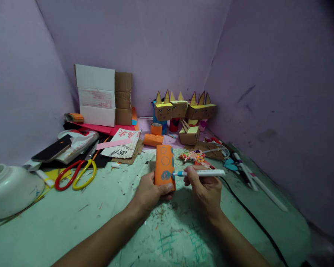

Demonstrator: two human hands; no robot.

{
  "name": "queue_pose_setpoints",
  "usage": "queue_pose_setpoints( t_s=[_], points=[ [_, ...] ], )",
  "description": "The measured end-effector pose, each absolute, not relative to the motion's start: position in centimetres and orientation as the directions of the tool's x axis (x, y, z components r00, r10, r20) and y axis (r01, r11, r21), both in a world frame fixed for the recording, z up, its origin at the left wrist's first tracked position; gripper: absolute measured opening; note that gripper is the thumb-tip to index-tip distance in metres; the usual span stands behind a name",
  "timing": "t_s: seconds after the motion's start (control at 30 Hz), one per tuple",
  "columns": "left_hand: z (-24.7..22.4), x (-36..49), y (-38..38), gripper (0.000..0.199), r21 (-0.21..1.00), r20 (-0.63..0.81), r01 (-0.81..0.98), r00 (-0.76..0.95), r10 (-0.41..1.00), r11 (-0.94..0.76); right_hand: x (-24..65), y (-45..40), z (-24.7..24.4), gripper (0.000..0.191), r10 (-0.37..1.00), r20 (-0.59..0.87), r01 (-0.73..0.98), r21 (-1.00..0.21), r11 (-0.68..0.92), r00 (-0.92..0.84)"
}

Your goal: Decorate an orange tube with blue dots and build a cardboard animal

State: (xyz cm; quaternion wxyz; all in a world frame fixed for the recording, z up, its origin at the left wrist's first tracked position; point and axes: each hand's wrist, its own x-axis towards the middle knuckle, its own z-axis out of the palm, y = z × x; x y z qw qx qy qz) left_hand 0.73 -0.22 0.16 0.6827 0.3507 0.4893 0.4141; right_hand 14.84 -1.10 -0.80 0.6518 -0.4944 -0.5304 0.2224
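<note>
My left hand point(153, 191) is wrapped round the lower end of an orange tube point(164, 152), which stands tilted over the middle of the table. Blue outlined circles run down the tube's front, the lowest mostly coloured in, and more blue marks show along its right edge. In my right hand point(207, 189) is a white marker point(211, 172) with a blue tip end. The marker lies nearly level, its tip at the right side of the lowest circle. My right fingers pinch it close to the tip.
Red-and-yellow scissors point(82, 172) and a white pot point(11, 189) are on the left. Cardboard animal heads point(164, 111) stand at the back, near orange rolls point(153, 139). Patterned paper point(196, 157), markers point(245, 172) and a black cable point(250, 214) lie on the right.
</note>
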Motion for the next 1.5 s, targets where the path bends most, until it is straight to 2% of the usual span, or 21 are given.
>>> queue_pose_setpoints(
  t_s=[0.8, 1.2, 1.5],
  points=[
    [0.12, 0.73, -0.3, 0.041, 0.898, -0.34, -0.23, 0.178, 0.924, 0.375, 14.94, -1.1, -1.44, 0.023, 0.838, 0.497, 0.264, -0.859, 0.439, 0.224],
    [-0.23, 0.69, -0.02, 0.034, 0.943, -0.291, -0.119, 0.163, 0.943, 0.311, 14.6, -1.21, -1.17, 0.019, 0.836, 0.51, 0.234, -0.854, 0.464, 0.202],
    [-0.16, 0.79, -0.11, 0.036, 0.945, -0.301, -0.082, 0.167, 0.939, 0.317, 14.51, -1.25, -1.39, 0.017, 0.844, 0.503, 0.215, -0.859, 0.465, 0.187]
  ],
)
